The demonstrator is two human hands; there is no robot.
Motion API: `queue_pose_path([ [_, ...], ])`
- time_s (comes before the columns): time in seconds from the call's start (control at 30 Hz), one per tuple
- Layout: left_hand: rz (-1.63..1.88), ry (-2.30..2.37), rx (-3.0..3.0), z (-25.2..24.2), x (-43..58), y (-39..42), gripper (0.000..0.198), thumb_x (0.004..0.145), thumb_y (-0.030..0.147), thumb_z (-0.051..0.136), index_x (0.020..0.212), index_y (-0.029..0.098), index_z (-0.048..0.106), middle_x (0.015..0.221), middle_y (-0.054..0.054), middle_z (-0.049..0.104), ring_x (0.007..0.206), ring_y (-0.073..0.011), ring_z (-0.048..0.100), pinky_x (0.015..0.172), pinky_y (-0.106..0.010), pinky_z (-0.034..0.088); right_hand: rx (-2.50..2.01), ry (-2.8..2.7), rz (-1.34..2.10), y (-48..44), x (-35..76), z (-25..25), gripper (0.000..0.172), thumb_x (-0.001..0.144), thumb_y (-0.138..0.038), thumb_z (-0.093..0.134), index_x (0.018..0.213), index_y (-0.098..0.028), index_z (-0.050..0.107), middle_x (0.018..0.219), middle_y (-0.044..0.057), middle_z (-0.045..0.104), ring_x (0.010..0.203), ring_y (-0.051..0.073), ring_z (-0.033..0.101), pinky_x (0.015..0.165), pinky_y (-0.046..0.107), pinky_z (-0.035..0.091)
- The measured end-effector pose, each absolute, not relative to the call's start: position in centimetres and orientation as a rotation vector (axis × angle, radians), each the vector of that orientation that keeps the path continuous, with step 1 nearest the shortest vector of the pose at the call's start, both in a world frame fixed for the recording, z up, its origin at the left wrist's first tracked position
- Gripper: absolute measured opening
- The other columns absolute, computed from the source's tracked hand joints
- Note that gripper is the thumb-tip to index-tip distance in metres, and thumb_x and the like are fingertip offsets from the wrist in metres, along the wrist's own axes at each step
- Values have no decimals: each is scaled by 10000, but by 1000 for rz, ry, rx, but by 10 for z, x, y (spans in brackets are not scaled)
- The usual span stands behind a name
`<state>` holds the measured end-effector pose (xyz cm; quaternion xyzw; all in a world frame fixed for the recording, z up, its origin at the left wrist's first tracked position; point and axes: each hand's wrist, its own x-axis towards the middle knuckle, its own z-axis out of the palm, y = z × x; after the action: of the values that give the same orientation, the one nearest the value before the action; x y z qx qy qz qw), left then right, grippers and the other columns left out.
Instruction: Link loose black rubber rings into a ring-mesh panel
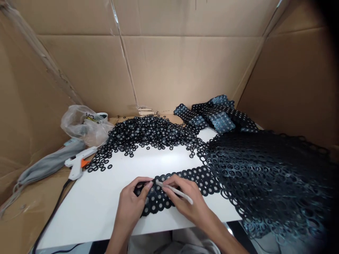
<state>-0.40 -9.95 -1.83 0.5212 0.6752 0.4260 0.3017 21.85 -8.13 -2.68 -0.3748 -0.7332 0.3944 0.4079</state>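
Note:
A black perforated sheet [185,180] full of round holes lies on a white board [106,197] near its front edge. My left hand [132,204] presses and pinches the sheet's left end, fingers curled. My right hand [185,199] grips a thin white stick [176,192] like a pen, its tip touching the sheet close to my left fingertips. A big pile of loose black rings [148,132] lies at the back of the board.
A heap of used perforated sheets [265,176] covers the right side, with folded sheets [217,114] behind it. A white glue gun [78,164], a grey folded umbrella [45,165] and a clear plastic bag [82,123] sit on the left. Cardboard walls [172,63] surround everything.

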Motion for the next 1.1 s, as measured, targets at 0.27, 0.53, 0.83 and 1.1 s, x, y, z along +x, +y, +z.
queue_pose_path([
  [0.27,1224,1854,1285,-23,-2,-105,431,843,653,769,947,240,835,1049,-104,853,1076,-359,775,1030,-479,607,-923,-1753,1185,-81,221,-14,146,1119,-363,660,1166,-249,738,966,6,859,847,183,807,752,241,533],
  [0.53,1223,1765,1299,-23,0,-106,356,855,586,778,914,238,825,989,-85,838,1026,-321,771,986,-418,613,-883,-1865,1047,-80,216,-22,133,1128,-321,644,1196,-288,753,1113,9,852,1056,214,811,925,282,557],
  [0.83,1218,1825,1332,-24,2,-104,417,913,643,717,981,235,770,1040,-88,815,1051,-327,755,922,-404,597,-1024,-1691,1206,-78,222,-18,191,1090,-235,572,1154,-245,751,1061,19,807,932,198,746,812,283,531],
  [1.1,1149,1818,1272,-25,10,-100,499,796,685,851,946,233,701,932,-53,776,940,-302,741,846,-379,584,-1009,-1728,1197,-79,220,-19,158,1075,-198,571,1146,-249,703,964,-7,749,872,179,686,782,275,484],
])
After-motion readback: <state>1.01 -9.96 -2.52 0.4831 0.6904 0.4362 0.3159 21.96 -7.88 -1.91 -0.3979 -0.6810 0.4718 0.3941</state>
